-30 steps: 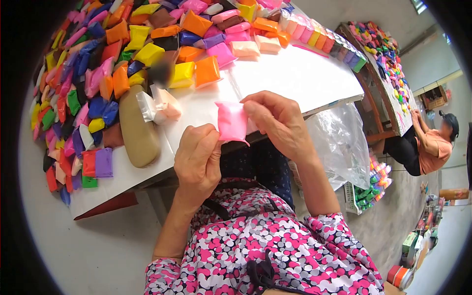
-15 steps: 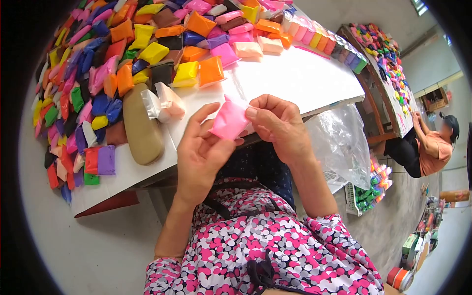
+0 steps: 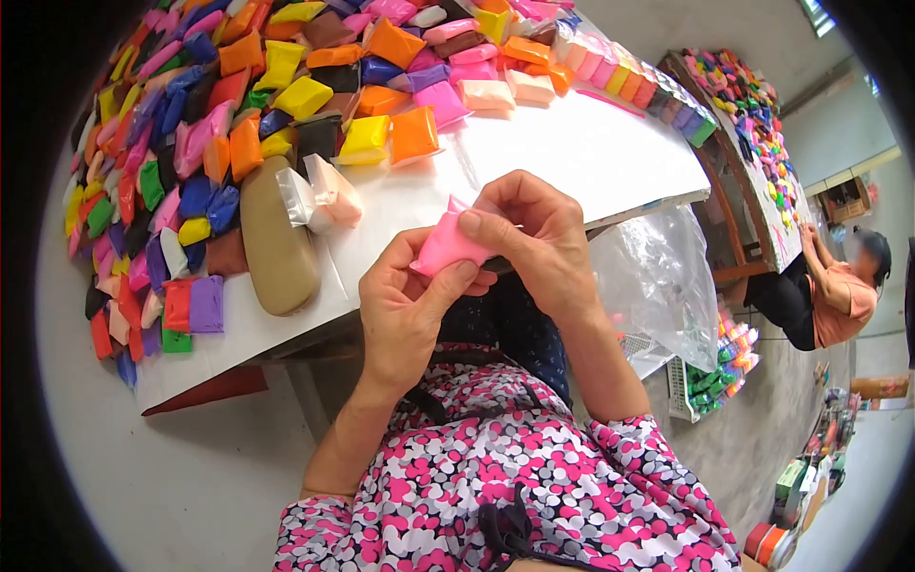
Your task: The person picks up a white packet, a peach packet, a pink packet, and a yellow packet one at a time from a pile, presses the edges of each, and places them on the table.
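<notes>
A small pink clay packet (image 3: 443,245) in clear plastic is pinched between both hands at the near edge of the white table (image 3: 591,153). My left hand (image 3: 405,310) cups it from below with the thumb pressed on its lower end. My right hand (image 3: 534,238) closes over its top, fingers folding the plastic. Just left of the hands lie a peach packet with a clear wrapper (image 3: 319,195) and a long tan clay lump (image 3: 274,238).
A big heap of coloured clay packets (image 3: 219,114) covers the table's far and left side. A row of packets (image 3: 629,76) lines the far right edge. A clear plastic bag (image 3: 662,281) hangs beside the table. Another person (image 3: 834,286) sits at a second table (image 3: 753,124).
The pink packet went from flat and held out by its edges to tilted and squeezed between both hands. My left hand turned palm-up under it, and my right fingers closed over its top.
</notes>
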